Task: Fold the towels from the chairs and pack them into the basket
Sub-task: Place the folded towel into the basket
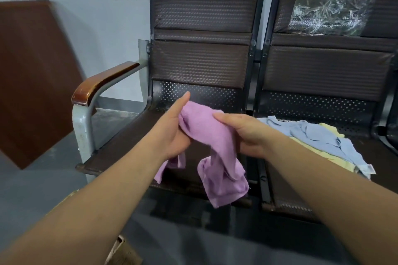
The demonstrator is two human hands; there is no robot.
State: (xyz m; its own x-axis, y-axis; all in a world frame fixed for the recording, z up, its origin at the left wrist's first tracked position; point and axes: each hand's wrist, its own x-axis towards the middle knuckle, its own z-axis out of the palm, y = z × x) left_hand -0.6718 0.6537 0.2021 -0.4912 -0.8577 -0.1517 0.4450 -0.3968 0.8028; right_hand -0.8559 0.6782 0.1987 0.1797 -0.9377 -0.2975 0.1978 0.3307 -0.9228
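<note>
You hold the purple towel bunched between both hands above the left chair's seat, and its loose ends droop toward 6 o'clock. Your left hand grips its 9 o'clock side with fingers curled beneath and thumb stretched toward 1 o'clock, while your right hand pinches the 3 o'clock side, thumb laid on top and fingers tucked under. Further toward 3 o'clock, a blue towel lies crumpled over a yellow towel on the neighbouring chair.
</note>
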